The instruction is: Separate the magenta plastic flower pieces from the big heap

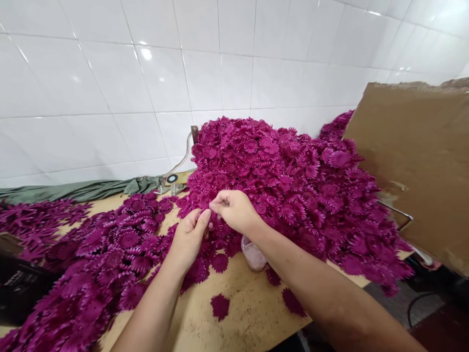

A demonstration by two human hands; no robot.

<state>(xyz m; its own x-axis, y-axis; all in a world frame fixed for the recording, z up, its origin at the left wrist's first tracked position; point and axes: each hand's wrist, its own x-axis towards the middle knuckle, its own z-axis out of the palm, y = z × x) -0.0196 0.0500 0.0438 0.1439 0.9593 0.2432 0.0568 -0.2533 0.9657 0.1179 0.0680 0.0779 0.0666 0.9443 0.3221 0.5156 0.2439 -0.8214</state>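
Observation:
My left hand [190, 234] and my right hand [234, 209] meet at the middle of a wooden table [249, 313], fingertips pinched together on a magenta fabric flower piece [213, 221] that is mostly hidden by the fingers. Behind them rises a big heap of magenta fabric flowers [289, 181]. A flatter spread of the same flowers [106, 264] lies to the left of my left forearm. Below my right wrist stands a small clear cup [253, 255], partly hidden.
A brown cardboard sheet [421, 166] stands at the right. White tiled wall [146, 83] runs behind the table. A green cloth [91, 189] lies along the wall at left, and a dark box [22, 288] sits at the left edge. Loose single flowers [220, 305] lie on the table's front.

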